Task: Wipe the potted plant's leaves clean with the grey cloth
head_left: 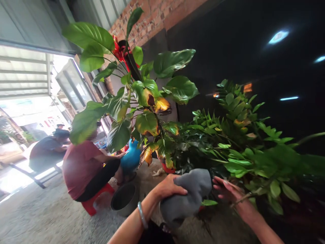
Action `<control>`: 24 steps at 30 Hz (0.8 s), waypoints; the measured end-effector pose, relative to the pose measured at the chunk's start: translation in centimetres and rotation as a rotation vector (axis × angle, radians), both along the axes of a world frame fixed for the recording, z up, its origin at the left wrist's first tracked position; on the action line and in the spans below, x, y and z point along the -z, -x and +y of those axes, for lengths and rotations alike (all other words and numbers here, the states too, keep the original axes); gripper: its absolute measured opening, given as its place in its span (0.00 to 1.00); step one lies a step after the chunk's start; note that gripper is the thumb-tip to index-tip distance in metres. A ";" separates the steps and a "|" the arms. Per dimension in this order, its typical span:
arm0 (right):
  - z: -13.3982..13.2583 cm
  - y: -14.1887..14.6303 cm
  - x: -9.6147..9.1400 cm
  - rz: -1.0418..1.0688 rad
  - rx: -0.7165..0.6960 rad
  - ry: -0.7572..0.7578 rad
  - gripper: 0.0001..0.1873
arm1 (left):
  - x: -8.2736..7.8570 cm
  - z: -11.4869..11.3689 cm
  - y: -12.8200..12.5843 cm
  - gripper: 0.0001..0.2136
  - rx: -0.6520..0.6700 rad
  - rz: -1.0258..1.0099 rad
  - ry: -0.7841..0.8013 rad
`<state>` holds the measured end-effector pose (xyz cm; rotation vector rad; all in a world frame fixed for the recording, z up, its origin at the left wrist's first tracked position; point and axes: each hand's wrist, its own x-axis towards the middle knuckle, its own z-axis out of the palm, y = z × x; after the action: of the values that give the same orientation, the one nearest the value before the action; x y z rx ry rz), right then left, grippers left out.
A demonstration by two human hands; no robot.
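Dense, glossy green foliage (236,152) blocks the way ahead of the person's bare right hand (228,189), and a thin brownish stem (250,196) crosses near its wrist. Only a slim gap separates its fingertips from the soft grey cloth (188,200). Left of the bare left hand (170,186), rough grey concrete floor (106,228) offers room, narrowed by the round black bucket (130,207).
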<state>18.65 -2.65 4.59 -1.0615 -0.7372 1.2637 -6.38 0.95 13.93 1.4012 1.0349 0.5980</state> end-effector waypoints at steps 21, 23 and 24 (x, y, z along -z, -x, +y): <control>0.1 0.3 -0.5 0.037 0.041 -0.015 0.28 | -2.2 -2.6 2.3 0.20 -0.529 -0.411 0.207; 0.3 0.6 -0.4 0.035 0.038 -0.014 0.28 | -4.2 -0.4 2.0 0.18 -0.615 -0.462 0.100; 0.4 0.7 -0.3 0.030 0.038 -0.015 0.28 | -4.3 0.5 1.6 0.17 -0.639 -0.466 0.075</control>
<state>17.92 -2.25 4.92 -1.0374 -0.6996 1.2373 -7.99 1.42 18.23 0.7850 1.0966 1.2694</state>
